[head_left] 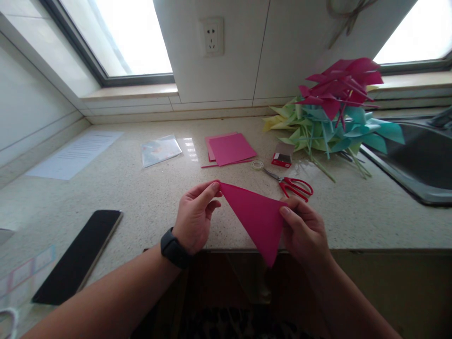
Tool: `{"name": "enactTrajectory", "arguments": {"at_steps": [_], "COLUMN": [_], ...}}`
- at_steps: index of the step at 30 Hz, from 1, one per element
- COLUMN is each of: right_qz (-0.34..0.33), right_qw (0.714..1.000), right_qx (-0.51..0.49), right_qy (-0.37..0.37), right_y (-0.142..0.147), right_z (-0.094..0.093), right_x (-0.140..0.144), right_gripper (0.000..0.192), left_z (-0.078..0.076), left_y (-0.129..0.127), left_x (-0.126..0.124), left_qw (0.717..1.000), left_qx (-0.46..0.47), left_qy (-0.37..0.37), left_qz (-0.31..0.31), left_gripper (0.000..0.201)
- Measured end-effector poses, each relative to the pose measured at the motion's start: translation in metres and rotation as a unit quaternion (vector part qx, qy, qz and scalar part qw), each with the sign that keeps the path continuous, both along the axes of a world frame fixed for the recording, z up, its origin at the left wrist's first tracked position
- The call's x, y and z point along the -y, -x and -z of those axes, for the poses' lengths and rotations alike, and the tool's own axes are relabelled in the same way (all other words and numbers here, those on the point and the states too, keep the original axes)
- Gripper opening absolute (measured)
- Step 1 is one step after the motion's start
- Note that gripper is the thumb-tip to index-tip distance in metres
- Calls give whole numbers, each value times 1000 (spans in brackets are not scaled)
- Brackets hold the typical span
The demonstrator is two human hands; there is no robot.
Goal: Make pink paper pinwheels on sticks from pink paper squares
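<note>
both hands, left hand (195, 216) and right hand (305, 230), pinch the pink paper triangle (257, 216) over the counter edge (370, 249).

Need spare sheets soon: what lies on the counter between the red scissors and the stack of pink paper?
Head view: only a clear tape roll, by the tips of the red scissors; otherwise bare counter up to the pink paper stack.

Left hand (196, 214): bare, no rings, nails short and unpainted.
Left wrist: a black band (173, 248) with a smooth, rounded, matte face, worn snug.
Left forearm: bare, no sleeve in view.
Right hand (305, 230): bare, no rings, nails short.
Right wrist and forearm: bare, nothing worn, no sleeve in view.
</note>
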State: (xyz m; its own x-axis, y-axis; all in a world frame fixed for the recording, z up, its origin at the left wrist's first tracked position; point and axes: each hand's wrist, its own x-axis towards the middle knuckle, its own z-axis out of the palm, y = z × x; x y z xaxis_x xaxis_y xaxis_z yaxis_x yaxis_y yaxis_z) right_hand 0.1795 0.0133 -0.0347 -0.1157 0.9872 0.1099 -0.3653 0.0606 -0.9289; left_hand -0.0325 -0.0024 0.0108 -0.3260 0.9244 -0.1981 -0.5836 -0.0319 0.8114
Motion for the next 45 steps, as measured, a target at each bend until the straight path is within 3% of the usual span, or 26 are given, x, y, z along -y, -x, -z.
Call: {"name": "enactTrajectory", "arguments": {"at_steps": [12, 33, 38, 41, 45], "right_qz": [13, 20, 27, 18, 15], "right_qw": [999, 996, 997, 997, 997], "right_qx": [36, 82, 62, 62, 77], "right_qy": [-22, -33, -33, -31, -25], "right_y": [-1, -1, 0, -1, -1], "right_z": [1, 1, 4, 5, 5], "right_x": [-1, 0, -1, -1, 0], "right_gripper": [18, 25, 24, 22, 22], "left_z": [-3, -1, 2, 4, 6], "left_y": [3, 2, -2, -6, -10], "left_x": [-1, -1, 1, 3, 6], "left_qw": [1000, 999, 1000, 997, 994], "left_qx": [24, -15, 3, 26, 22], "left_qy": [-2, -16, -22, -38, -26], "left_qz": [-6, -40, -6, 59, 103], "left_gripper": [13, 13, 20, 31, 21]}}
